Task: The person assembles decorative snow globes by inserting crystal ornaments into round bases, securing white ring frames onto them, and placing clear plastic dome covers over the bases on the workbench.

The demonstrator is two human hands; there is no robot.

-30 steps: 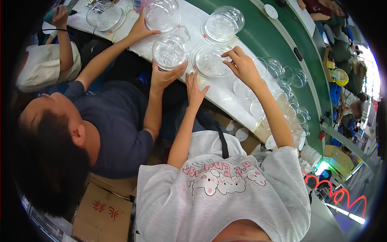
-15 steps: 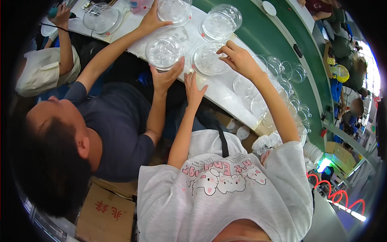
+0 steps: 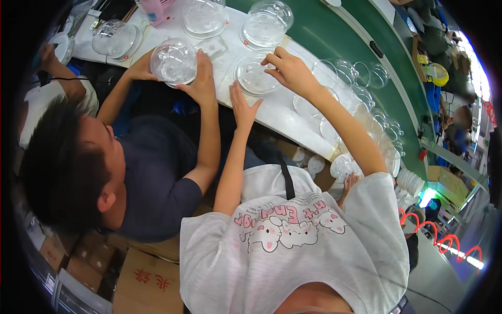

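A round, flat whitish base with a clear rim [image 3: 256,75] lies on the white worktable. My left hand [image 3: 243,108] rests against its near-left edge with fingers straight and thumb spread. Over its right side hovers my right hand [image 3: 293,72], thumb and fingertips drawn together; whatever they hold, if anything, is too small to make out. Behind the base stands a clear dome on a similar base [image 3: 266,23]. To my left, a co-worker's two hands [image 3: 204,81] hold another clear dome [image 3: 173,62] above the table's near edge.
Several clear domes [image 3: 361,78] crowd the table on my right. More domed pieces [image 3: 205,18] stand at the back left. A green conveyor belt [image 3: 334,36] runs behind the table [image 3: 272,112]. Beside me sits the co-worker [image 3: 151,172]; cardboard boxes [image 3: 144,285] are on the floor.
The view has shifted slightly. The co-worker's far hand has left the rear dome and joined the other on the nearer dome, now lifted leftward. My hands stay at the base.
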